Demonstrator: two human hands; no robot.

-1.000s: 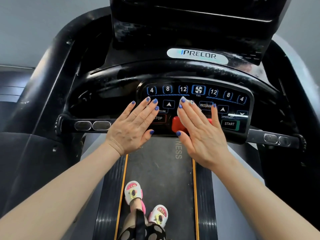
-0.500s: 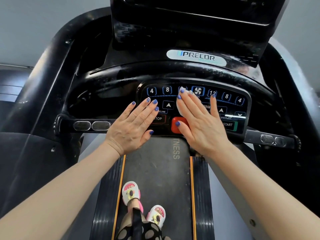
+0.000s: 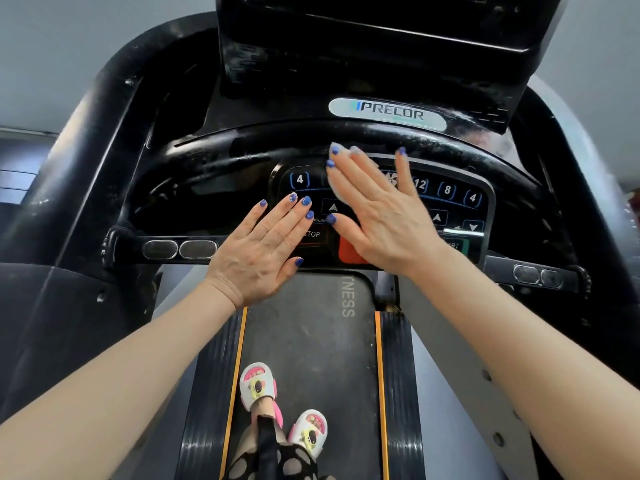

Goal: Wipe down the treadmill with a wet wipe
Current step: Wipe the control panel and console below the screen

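Right hand, wipe now higher

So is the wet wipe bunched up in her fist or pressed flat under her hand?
Pressed flat. The right hand lies with straight fingers on the black button panel, and the pale wet wipe shows beneath them.

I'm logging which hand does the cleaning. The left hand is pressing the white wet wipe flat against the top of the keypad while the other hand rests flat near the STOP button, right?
Not quite: the head view shows the right hand pressing the wet wipe flat against the top of the keypad. The left hand is the one resting flat near the STOP button.
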